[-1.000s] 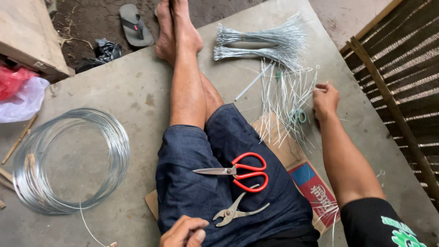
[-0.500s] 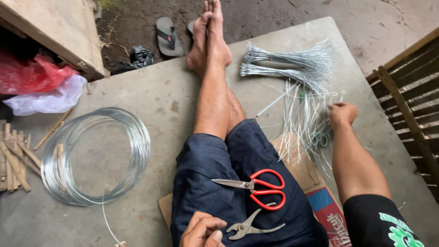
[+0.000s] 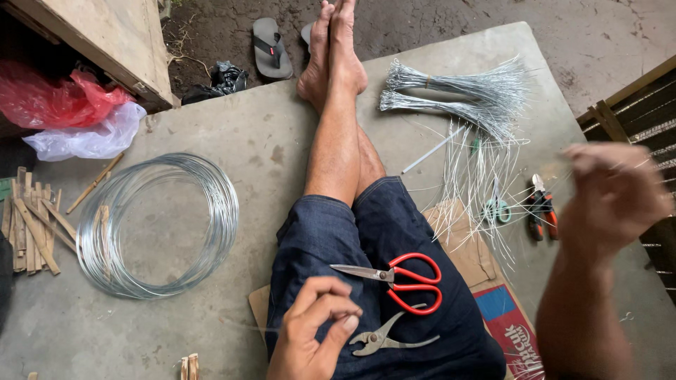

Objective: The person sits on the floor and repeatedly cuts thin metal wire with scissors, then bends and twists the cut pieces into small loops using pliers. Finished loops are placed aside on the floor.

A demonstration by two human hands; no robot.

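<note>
Pinching a thin wire (image 3: 246, 328) between fingertips, the left hand (image 3: 313, 331) sits just beside the pliers (image 3: 384, 339) and red scissors (image 3: 405, 281); the blurred right hand (image 3: 612, 193), grip unclear, hangs above cut wires (image 3: 479, 183).

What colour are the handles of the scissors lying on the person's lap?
Red; the scissors have bare metal blades. The head view shows them clearly.

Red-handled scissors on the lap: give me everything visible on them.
The red-handled scissors lie flat on the person's dark blue shorts, over the thigh. Two glossy red loop handles, plastic by the look, point right; bare metal blades point left and are shut or nearly so. Neither hand touches them: the left hand is just below the blade tips. Metal pliers lie just below, seemingly apart from them.
</note>
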